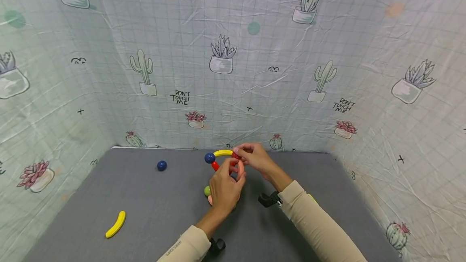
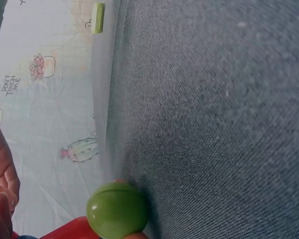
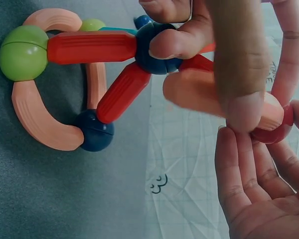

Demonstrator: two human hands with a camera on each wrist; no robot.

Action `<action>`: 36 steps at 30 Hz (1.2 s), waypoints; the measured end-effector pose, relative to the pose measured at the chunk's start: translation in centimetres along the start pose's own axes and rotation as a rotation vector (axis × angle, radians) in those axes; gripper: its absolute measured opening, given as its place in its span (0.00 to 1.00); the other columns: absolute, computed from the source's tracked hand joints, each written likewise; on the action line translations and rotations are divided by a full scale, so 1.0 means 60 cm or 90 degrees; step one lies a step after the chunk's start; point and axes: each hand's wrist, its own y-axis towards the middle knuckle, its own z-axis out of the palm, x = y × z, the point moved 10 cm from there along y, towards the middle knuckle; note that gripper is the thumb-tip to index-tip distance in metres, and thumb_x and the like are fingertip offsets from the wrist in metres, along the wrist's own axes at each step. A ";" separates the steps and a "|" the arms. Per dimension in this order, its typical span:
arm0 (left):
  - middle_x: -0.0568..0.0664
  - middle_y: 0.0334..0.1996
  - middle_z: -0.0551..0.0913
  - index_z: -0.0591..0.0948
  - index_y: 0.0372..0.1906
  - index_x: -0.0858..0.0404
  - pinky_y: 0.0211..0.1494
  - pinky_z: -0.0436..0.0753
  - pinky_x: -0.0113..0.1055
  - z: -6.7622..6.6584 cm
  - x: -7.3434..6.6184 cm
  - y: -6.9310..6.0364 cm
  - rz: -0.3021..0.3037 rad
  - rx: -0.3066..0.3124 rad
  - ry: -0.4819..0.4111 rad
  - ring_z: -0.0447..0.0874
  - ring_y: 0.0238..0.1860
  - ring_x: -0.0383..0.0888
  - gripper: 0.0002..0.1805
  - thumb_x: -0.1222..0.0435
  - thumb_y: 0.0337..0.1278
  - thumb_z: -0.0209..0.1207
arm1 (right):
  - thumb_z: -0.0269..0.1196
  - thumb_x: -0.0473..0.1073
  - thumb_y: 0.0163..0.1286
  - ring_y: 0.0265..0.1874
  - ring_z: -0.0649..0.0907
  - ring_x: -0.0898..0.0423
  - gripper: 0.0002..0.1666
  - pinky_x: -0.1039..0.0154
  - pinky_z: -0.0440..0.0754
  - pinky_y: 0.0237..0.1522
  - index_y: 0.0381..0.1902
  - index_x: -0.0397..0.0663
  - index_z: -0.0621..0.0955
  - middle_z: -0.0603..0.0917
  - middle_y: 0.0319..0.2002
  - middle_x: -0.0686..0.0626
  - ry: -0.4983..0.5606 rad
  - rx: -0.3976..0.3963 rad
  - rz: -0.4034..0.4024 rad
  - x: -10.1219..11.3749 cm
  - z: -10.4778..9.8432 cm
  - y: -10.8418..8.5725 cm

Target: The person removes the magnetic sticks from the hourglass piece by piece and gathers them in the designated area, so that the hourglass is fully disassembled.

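Observation:
Near the back of the table a built frame of balls and rods stands under both hands. My left hand (image 1: 226,187) pinches a peach curved rod (image 1: 240,167); its end meets a red ball (image 3: 276,133) in the right wrist view. The fingertips of my right hand (image 1: 257,160) pinch that red ball. From the ball a yellow curved rod (image 1: 223,153) runs left to a blue ball (image 1: 209,158). Lower down, the frame has a green ball (image 3: 24,52), red straight rods (image 3: 92,48) and peach curved rods (image 3: 45,117). My left hand hides part of it in the head view.
A loose blue ball (image 1: 162,165) lies at the back left, and a yellow curved rod (image 1: 115,225) lies nearer on the left. A green rod (image 2: 98,18) shows in the left wrist view. A patterned cloth (image 1: 251,88) hangs around the table's back and sides.

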 end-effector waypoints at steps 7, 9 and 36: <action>0.44 0.34 0.87 0.84 0.55 0.53 0.27 0.76 0.27 0.002 0.002 0.000 0.006 0.017 -0.030 0.76 0.21 0.32 0.24 0.64 0.48 0.72 | 0.64 0.52 0.80 0.40 0.89 0.54 0.17 0.59 0.89 0.47 0.53 0.45 0.88 0.91 0.44 0.47 0.002 0.000 -0.002 0.001 0.000 -0.002; 0.44 0.34 0.87 0.84 0.55 0.54 0.27 0.76 0.27 0.001 0.001 -0.002 0.006 0.028 -0.038 0.74 0.21 0.30 0.24 0.64 0.48 0.71 | 0.64 0.52 0.80 0.40 0.89 0.54 0.17 0.59 0.89 0.47 0.53 0.46 0.88 0.91 0.44 0.47 -0.002 0.001 -0.003 0.001 0.000 -0.002; 0.39 0.34 0.83 0.83 0.58 0.51 0.32 0.77 0.30 -0.260 0.172 -0.052 -0.057 0.254 0.192 0.76 0.29 0.30 0.27 0.62 0.53 0.80 | 0.65 0.51 0.79 0.40 0.91 0.52 0.19 0.52 0.90 0.53 0.56 0.43 0.87 0.91 0.47 0.42 0.031 0.003 0.008 -0.004 0.003 0.001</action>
